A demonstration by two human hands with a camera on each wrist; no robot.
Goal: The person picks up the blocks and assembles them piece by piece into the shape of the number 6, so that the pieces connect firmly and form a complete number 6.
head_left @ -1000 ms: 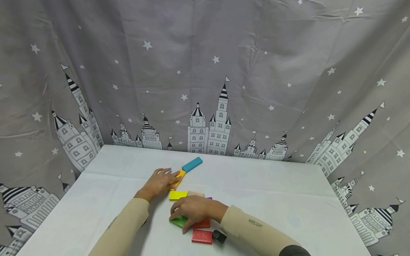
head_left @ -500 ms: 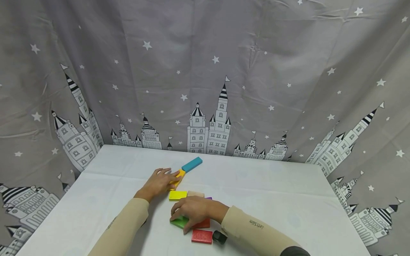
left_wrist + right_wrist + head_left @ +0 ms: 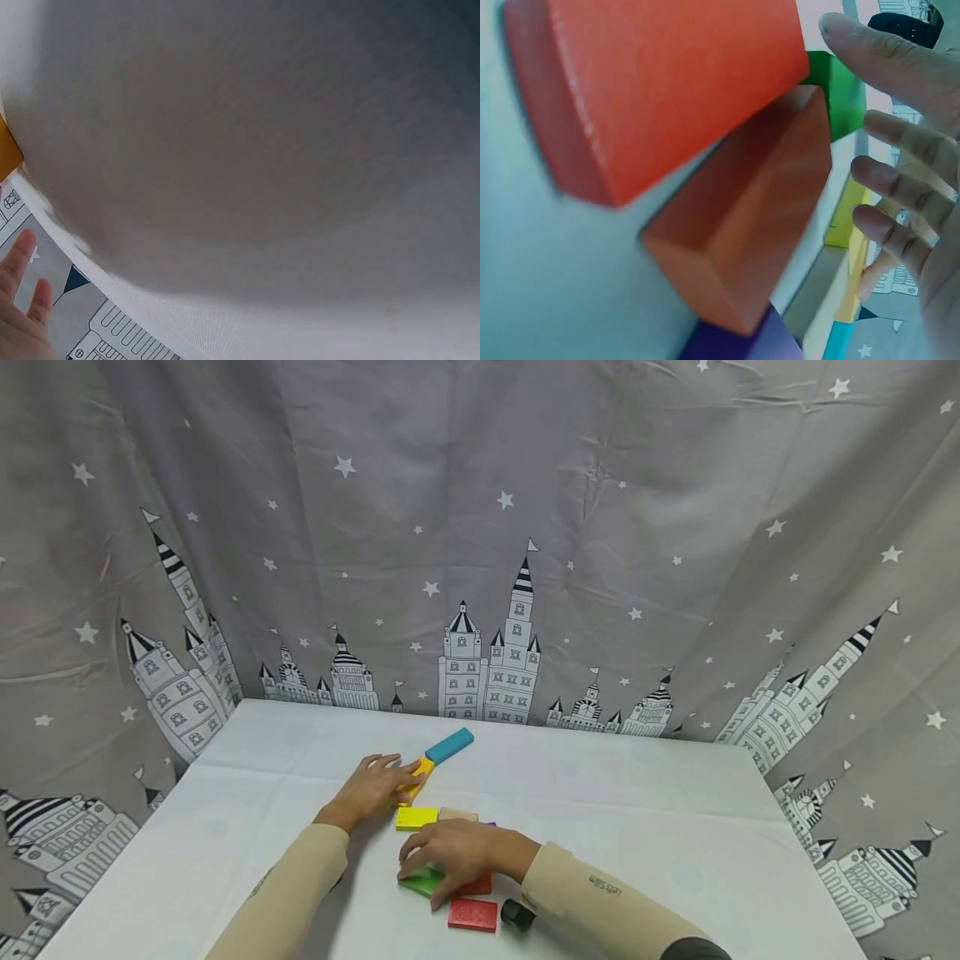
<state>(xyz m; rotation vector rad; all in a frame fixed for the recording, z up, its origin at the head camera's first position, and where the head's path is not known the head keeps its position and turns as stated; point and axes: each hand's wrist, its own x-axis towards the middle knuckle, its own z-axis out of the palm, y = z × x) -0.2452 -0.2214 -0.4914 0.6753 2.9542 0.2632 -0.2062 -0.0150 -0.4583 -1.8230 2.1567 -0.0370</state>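
In the head view my left hand rests across an orange-yellow block, its fingers lying over the top. That block's far end meets a blue block. My right hand grips a green block lying on the table, with the thumb on the near side and curled fingers on the far side. In the right wrist view the green block shows between thumb and fingers. An orange-red block lies against it, partly under the right hand.
A red block lies nearest the body. Behind the right hand are a yellow block, a beige block and a mostly hidden purple block. A black device sits by the right wrist. A grey castle-print curtain backs the white table.
The right hand and forearm have shifted very slightly to the right, the black device with them. The left hand and the blocks look the same.
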